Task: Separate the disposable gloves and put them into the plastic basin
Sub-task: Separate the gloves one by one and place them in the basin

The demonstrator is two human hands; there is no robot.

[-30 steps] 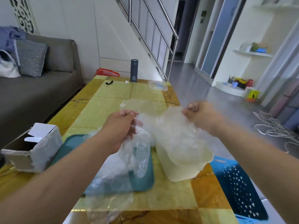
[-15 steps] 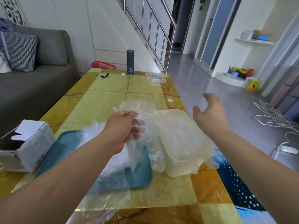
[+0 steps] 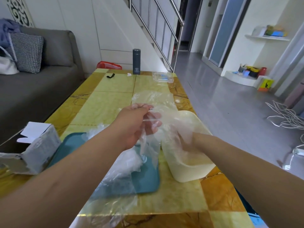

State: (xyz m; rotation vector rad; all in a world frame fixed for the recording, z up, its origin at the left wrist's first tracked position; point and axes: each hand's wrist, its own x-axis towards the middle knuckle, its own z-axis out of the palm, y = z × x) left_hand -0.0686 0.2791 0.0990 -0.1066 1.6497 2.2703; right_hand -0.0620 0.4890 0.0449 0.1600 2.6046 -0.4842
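My left hand point(image 3: 136, 127) grips a bunch of clear disposable gloves point(image 3: 154, 102) above the table; their film hangs down over a teal tray point(image 3: 144, 183). More loose gloves point(image 3: 125, 163) lie on that tray. To the right stands a cream plastic basin point(image 3: 190, 171) with clear film inside it. My right hand point(image 3: 189, 142) is low over the basin, just right of the bunch. It is veiled by the film, so its fingers are blurred and their hold is unclear.
An open cardboard box point(image 3: 37, 145) sits at the table's left edge. At the far end stand a dark bottle point(image 3: 136, 61), a clear plastic container point(image 3: 162, 77) and a black strap point(image 3: 110, 76). A blue basket point(image 3: 245, 204) is beside the table's right edge, and a grey sofa point(image 3: 41, 89) lies left.
My right hand let go of the pulled glove, lifted open, then came down into the film over the basin. My left hand kept its hold on the bunch.
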